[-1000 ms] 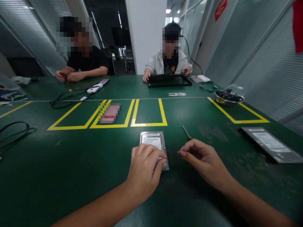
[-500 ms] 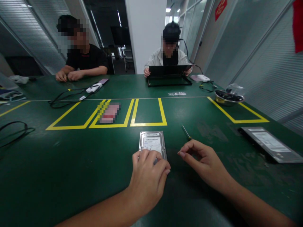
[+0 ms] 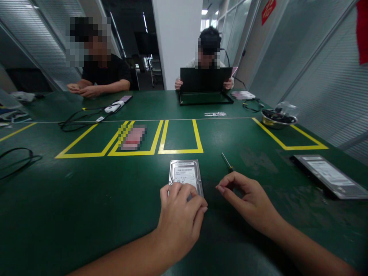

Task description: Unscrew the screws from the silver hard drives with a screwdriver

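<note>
A silver hard drive point(image 3: 185, 170) with a white label lies flat on the green table point(image 3: 86, 214). My left hand point(image 3: 182, 218) is over its near end, fingers curled round its edges, covering that part. To the right, my right hand point(image 3: 244, 197) has its thumb and index fingertips pressed together; anything between them is too small to make out. A screwdriver point(image 3: 227, 161) lies just beyond the right hand, its metal shaft pointing away and its handle mostly hidden behind the fingers.
Another drive point(image 3: 330, 174) rests at the right. Behind it stands a metal bowl point(image 3: 278, 118) of dark parts. Yellow tape point(image 3: 181, 151) marks areas; one holds a pink phone point(image 3: 134, 138). Across the table, one person holds a black panel point(image 3: 205, 79); another person sits at the left.
The person across the table has raised the black panel more upright. The other person's hands have shifted slightly. My hands and the hard drive look almost unmoved.
</note>
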`<action>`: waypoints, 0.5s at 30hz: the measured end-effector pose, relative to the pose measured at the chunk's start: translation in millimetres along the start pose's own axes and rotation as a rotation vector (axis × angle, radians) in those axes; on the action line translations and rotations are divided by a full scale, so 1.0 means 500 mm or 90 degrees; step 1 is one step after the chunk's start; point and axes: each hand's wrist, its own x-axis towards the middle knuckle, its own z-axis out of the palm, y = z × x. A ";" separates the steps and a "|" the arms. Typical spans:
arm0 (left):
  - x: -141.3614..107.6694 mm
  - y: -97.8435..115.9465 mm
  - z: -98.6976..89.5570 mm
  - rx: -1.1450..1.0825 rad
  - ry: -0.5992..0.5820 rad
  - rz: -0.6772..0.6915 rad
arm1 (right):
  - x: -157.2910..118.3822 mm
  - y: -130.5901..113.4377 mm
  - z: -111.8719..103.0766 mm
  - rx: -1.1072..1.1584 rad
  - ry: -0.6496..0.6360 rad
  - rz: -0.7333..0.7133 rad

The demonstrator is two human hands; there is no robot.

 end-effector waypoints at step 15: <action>0.001 0.004 -0.005 0.047 0.006 0.031 | 0.004 0.005 -0.015 -0.177 -0.017 -0.070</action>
